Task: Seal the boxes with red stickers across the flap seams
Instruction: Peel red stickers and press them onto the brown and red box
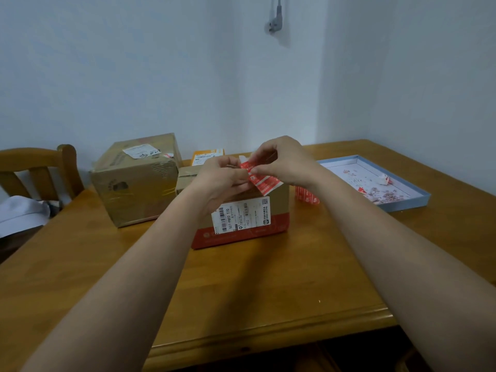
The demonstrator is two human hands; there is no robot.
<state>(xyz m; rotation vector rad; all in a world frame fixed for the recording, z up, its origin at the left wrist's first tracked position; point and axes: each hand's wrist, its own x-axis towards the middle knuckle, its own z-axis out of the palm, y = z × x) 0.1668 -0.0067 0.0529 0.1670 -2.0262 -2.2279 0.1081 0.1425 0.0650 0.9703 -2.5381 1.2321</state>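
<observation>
Forearms outstretched, left hand (222, 181) and right hand (281, 162) pinch a red sticker (261, 179) above the box (241, 221).

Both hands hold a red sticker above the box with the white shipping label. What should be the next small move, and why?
Probably finish peeling the red sticker from its backing. Both the left hand and the right hand pinch it in the air above the box, and a white strip at its top edge looks partly lifted, so it seems not yet free. It touches no flap seam yet, so peeling likely comes before pressing down.
</observation>
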